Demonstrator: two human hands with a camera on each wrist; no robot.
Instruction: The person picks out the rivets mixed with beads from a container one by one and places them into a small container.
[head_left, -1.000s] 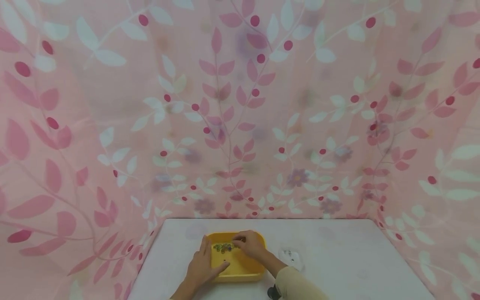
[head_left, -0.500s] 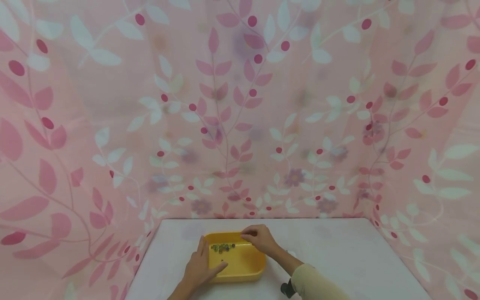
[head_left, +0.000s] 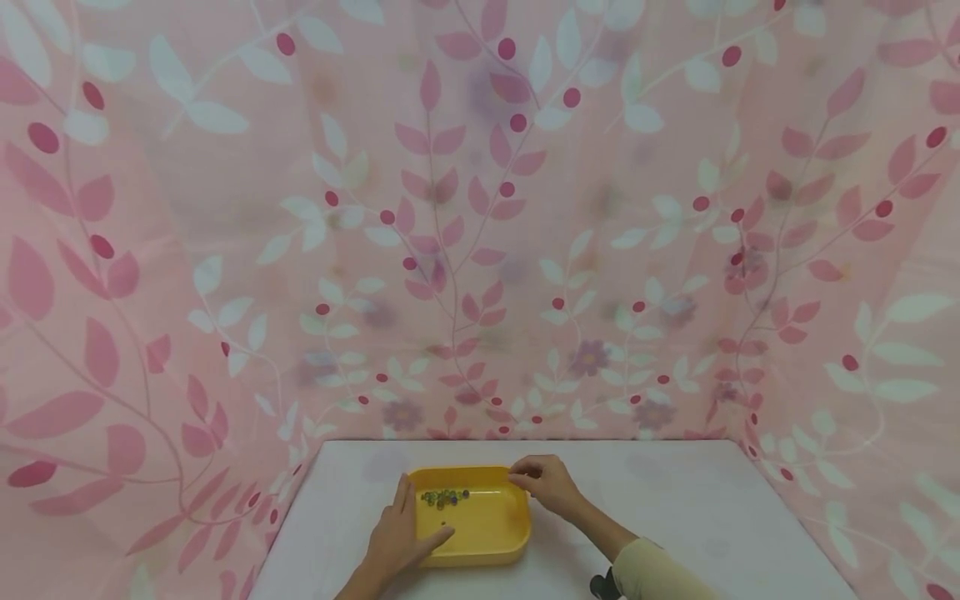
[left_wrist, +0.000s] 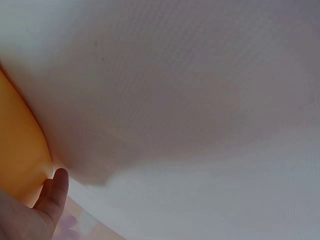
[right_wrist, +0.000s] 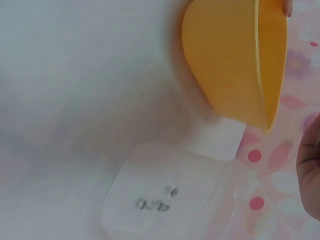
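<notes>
A yellow plastic tray [head_left: 491,521] sits on the white table. Small greenish glass marbles [head_left: 444,498] cluster at its back left, and one tiny dark piece lies apart near the middle. My left hand [head_left: 397,533] holds the tray's left side, fingers along the outer wall and thumb reaching over the inside. At the back right corner my right hand [head_left: 551,485] is raised with thumb and fingertips pinched together; the marble between them is mostly hidden. In the right wrist view a clear plastic box [right_wrist: 150,170] beside the tray holds several small glassy marbles [right_wrist: 159,205].
The white table [head_left: 697,517] extends to both sides of the tray. A pink curtain [head_left: 480,250] patterned with leaves hangs just behind its back edge. In the head view the right forearm covers the clear box.
My right hand has moved from above the marbles in the tray rightward to the tray's back right corner. The left hand has stayed on the tray.
</notes>
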